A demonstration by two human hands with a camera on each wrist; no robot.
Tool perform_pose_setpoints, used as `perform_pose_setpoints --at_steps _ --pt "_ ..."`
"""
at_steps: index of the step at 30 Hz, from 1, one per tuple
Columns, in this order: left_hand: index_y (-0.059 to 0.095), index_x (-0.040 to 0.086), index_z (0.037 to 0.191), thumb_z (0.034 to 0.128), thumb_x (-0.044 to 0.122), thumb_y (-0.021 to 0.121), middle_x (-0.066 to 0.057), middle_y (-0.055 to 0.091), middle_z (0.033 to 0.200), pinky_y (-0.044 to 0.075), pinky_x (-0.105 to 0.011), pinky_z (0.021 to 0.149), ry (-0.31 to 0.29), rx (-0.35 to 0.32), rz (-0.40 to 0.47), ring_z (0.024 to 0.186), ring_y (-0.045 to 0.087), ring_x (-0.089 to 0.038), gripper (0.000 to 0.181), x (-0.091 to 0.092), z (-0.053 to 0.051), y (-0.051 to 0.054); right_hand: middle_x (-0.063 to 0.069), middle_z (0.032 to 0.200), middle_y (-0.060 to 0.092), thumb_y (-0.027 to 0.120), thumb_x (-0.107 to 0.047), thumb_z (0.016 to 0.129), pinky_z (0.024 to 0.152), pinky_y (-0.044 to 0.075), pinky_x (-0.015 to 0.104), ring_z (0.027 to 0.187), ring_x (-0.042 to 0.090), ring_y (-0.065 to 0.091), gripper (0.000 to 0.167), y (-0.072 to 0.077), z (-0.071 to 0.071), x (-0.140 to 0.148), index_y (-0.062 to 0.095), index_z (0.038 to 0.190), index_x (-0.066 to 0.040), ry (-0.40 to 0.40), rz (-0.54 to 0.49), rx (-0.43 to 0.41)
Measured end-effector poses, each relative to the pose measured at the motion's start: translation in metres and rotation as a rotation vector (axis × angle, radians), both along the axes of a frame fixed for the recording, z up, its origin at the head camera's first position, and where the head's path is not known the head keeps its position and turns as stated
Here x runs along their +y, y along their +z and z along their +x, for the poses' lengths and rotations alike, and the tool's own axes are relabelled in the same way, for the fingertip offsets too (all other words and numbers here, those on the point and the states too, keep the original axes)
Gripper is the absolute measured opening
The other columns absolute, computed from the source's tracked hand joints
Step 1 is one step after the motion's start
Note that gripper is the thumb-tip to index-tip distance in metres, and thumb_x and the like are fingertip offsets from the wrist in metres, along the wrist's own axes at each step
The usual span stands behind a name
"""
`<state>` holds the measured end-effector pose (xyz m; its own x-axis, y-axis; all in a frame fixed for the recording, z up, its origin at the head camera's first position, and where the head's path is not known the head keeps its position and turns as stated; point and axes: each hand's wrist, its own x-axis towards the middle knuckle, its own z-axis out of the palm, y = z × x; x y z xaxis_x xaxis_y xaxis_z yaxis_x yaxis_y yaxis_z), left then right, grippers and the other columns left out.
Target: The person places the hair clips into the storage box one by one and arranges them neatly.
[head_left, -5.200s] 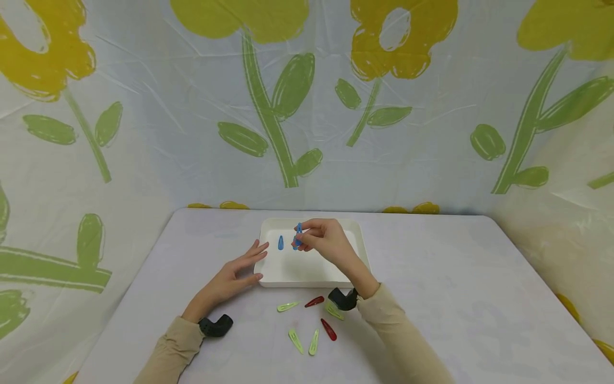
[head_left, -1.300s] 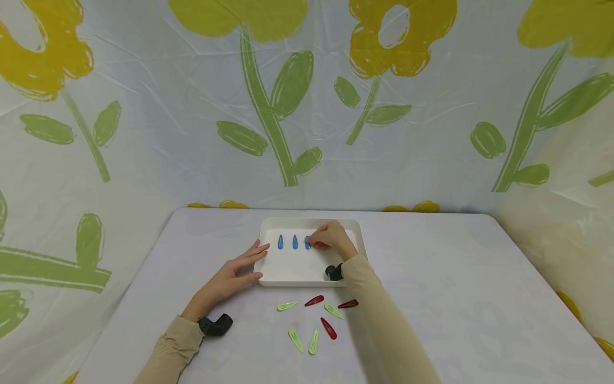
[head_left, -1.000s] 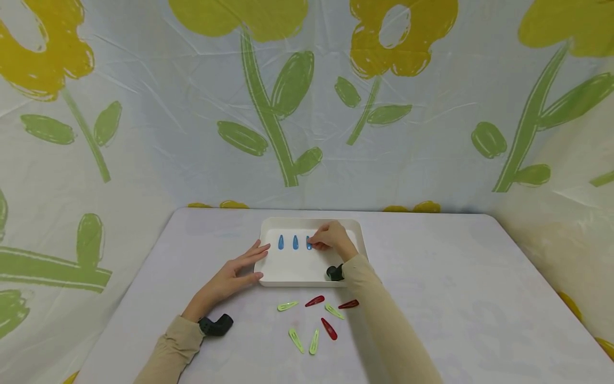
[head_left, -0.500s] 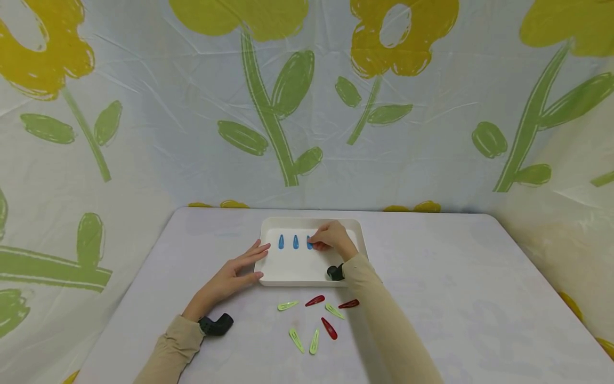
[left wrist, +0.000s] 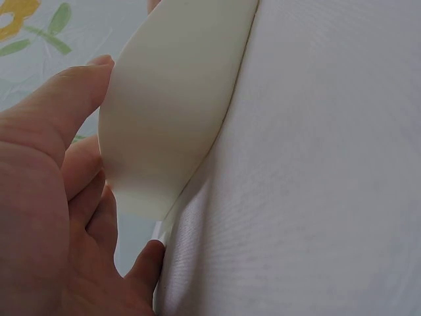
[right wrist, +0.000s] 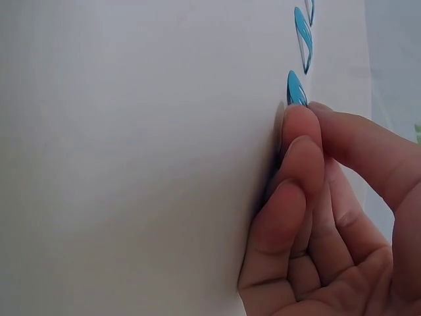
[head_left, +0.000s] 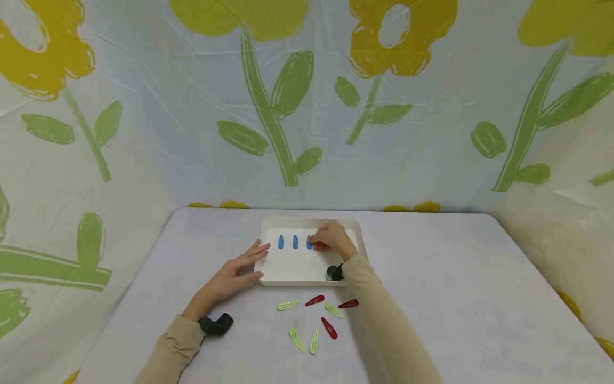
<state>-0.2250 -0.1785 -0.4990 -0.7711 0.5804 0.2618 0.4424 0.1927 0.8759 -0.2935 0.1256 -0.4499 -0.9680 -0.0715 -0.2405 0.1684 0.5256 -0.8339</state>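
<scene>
The right hand (head_left: 333, 238) pinches a glossy blue, teardrop-shaped hair clip (head_left: 309, 243) between thumb and fingertips, down at the floor of a white, round-cornered tray (head_left: 288, 273). The left hand (head_left: 234, 277), fingers extended and spread, touches the tray's left side. To seat the clip well, I would set it parallel to the two matching blue clips (head_left: 295, 242) on its left, copy their gap, then lift the fingertips straight off, since its slick face could slide. Light left-hand contact should steady the tray, which looks like smooth plastic. Nearer the person, on the pale counter (head_left: 455, 298), lie three shiny dark-red teardrop clips (head_left: 329, 328) and four pale-green slotted clips (head_left: 296, 340). Behind hangs a creased, flower-printed white sheet (head_left: 422, 154).
</scene>
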Motion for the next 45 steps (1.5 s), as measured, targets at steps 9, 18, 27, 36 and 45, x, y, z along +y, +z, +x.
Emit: perform_pose_setpoints --at_steps 9,18,27,36,45 --pt "0.048 0.005 0.147 0.0939 0.013 0.07 -0.001 0.034 0.159 0.01 -0.012 0.113 0.005 0.002 -0.018 0.152 0.007 -0.02 0.058 0.0 0.0 0.0 0.005 0.061 0.066 0.08 -0.012 0.084 0.052 0.048 0.021 0.052 0.012 0.058 0.019 -0.001 -0.001 0.002 0.072 0.071 -0.001 -0.007 -0.013 -0.01" --pt "0.048 0.004 0.147 0.0932 0.009 0.07 -0.003 0.034 0.159 0.01 -0.013 0.113 0.0 0.008 -0.012 0.152 0.007 -0.021 0.058 0.0 -0.001 -0.001 0.002 0.057 0.061 0.079 -0.016 0.084 0.051 0.046 0.022 0.051 0.012 0.054 0.026 0.0 0.0 0.004 0.067 0.064 -0.004 -0.024 -0.028 -0.004" --pt "0.048 0.004 0.146 0.0929 0.012 0.071 -0.001 0.035 0.159 0.01 -0.012 0.113 0.014 -0.002 -0.014 0.152 0.008 -0.019 0.058 0.0 0.001 0.0 0.001 0.059 0.053 0.076 -0.018 0.086 0.055 0.041 0.024 0.055 0.014 0.047 0.026 0.006 -0.003 0.012 0.064 0.067 -0.004 0.01 -0.121 -0.034" --pt "0.049 0.004 0.146 0.0922 0.009 0.071 -0.003 0.036 0.159 0.011 -0.012 0.112 0.011 0.005 -0.004 0.152 0.008 -0.021 0.058 0.0 0.0 -0.001 0.002 0.066 0.053 0.072 -0.019 0.091 0.06 0.045 0.025 0.06 0.015 0.048 0.024 0.017 -0.001 0.02 0.069 0.09 0.004 0.031 -0.169 -0.107" --pt "0.05 0.006 0.146 0.0922 0.01 0.071 -0.002 0.036 0.158 0.011 -0.012 0.112 0.008 -0.003 0.001 0.152 0.008 -0.021 0.058 0.0 0.001 0.0 0.002 0.066 0.054 0.067 -0.024 0.095 0.064 0.05 0.026 0.061 0.014 0.049 0.031 0.044 0.017 0.023 0.068 0.095 0.007 0.14 -0.059 0.042"
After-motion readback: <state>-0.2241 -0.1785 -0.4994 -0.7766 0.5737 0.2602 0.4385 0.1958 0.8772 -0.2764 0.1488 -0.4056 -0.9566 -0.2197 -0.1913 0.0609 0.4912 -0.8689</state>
